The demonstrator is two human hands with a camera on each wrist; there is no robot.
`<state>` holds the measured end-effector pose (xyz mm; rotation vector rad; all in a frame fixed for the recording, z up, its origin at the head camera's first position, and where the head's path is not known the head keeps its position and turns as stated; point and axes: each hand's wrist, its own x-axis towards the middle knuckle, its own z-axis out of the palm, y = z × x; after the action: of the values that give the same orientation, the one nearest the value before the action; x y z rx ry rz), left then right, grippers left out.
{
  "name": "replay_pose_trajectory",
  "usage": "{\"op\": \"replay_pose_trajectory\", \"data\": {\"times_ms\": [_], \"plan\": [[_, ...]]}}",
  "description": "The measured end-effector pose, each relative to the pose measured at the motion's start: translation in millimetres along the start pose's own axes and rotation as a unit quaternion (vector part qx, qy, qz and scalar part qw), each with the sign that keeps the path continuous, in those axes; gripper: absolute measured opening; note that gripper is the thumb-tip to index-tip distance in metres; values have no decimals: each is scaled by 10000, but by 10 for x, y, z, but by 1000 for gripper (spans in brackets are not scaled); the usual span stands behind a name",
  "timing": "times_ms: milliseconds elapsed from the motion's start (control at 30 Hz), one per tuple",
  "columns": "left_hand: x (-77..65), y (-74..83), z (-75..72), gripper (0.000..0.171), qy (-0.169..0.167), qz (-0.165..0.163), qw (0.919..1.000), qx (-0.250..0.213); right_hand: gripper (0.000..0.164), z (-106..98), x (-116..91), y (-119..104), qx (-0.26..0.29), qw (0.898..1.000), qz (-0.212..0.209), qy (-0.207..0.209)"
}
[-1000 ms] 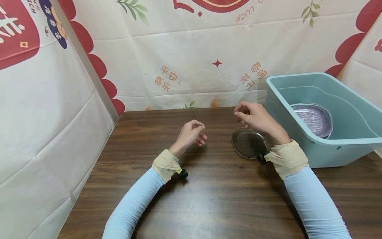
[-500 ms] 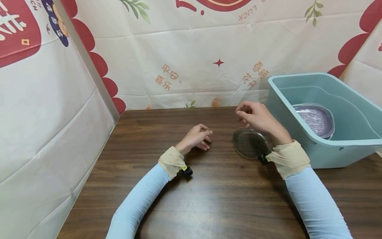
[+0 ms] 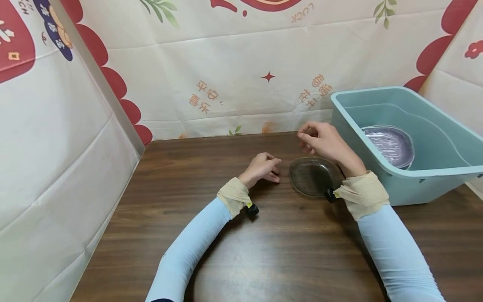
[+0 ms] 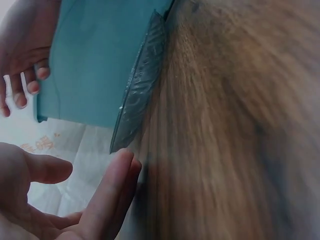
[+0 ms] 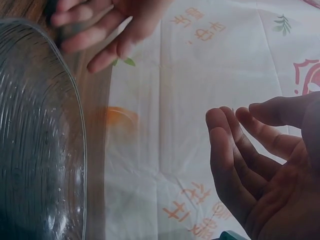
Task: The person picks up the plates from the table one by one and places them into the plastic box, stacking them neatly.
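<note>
A clear, ribbed, shallow plate (image 3: 311, 178) lies on the brown wooden table. Just left of it in the head view is my left hand (image 3: 264, 167), its fingertips low over the wood and holding nothing. From the left wrist, the fingers of that hand (image 4: 107, 192) point toward the plate's near edge (image 4: 142, 85), thumb spread apart. My right hand (image 3: 322, 140) hovers above the far right side of the plate with loosely bent fingers. The right wrist view shows nothing in this hand (image 5: 265, 170), and the plate's ribbed surface (image 5: 40, 130) fills the left side.
A teal plastic bin (image 3: 400, 188) stands close to my right hand, with purple-looking, similarly ribbed plates (image 3: 392, 144) inside. Printed white cloth (image 3: 241, 63) hangs behind the table, and more cloth (image 3: 64, 167) borders its left edge.
My left hand has moved right across the table, close to the plate. The right hand keeps its place above the plate, and the head view has shifted slightly.
</note>
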<state>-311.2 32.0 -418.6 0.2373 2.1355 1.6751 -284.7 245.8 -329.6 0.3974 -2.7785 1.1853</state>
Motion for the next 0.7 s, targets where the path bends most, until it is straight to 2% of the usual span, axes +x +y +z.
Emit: {"op": "replay_pose_trajectory", "data": {"times_ms": [133,333,467,700], "plan": [[81,38,103,44,16,95,9997,242,20,-2,18,-17,10,10000,-29,12],[176,106,225,40,4,28,9995,324,21,-6,-5,-29,93,10000,7,22],[227,147,308,40,-31,131,9983,571,22,-15,-26,-21,97,9999,53,16],[284,165,440,26,33,288,9956,890,23,-40,-23,-20,75,10000,20,-23]]}}
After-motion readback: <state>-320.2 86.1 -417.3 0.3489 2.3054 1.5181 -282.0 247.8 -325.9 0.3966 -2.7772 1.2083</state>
